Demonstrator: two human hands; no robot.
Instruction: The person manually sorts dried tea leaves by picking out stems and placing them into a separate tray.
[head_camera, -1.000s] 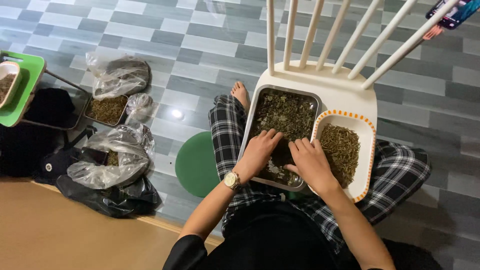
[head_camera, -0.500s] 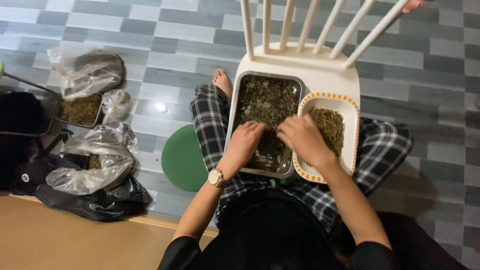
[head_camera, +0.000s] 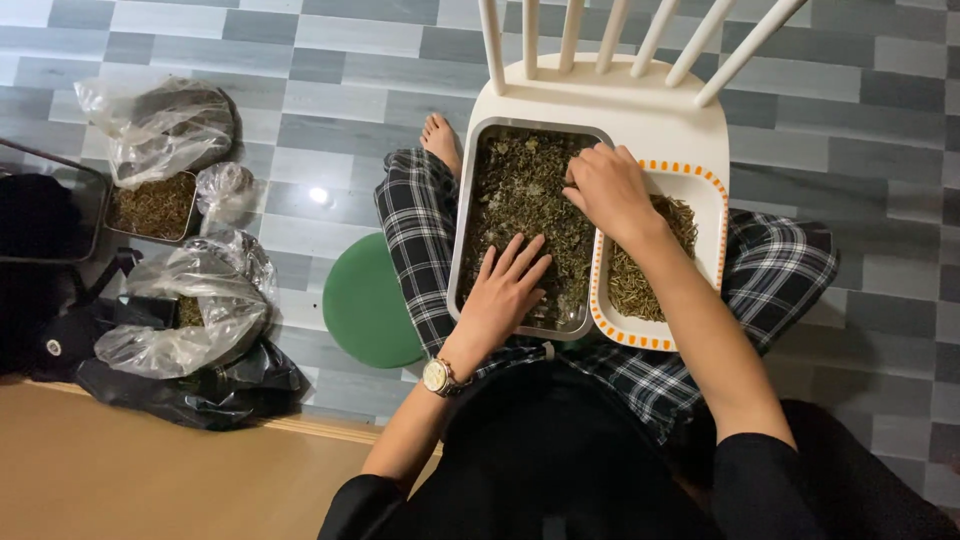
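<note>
On chair seat, left hand (head_camera: 505, 290) flat in metal tray (head_camera: 462, 215); right hand (head_camera: 607, 188) seemingly pinching leaves (head_camera: 520, 190) at far edge

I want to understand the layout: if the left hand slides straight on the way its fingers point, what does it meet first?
More dried herbs in the metal tray, which the left hand already rests on; then probably the right hand.

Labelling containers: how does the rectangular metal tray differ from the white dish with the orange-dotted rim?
The rectangular metal tray is shiny steel with a plain rim; the white dish with the orange-dotted rim is matte white. The tray is larger and sits to the left of the dish. The tray holds dark, leafy dried bits; the dish holds paler, stalk-like pieces. The left hand lies flat in the tray; the right hand reaches across both. Both sit on the white chair seat.
</note>
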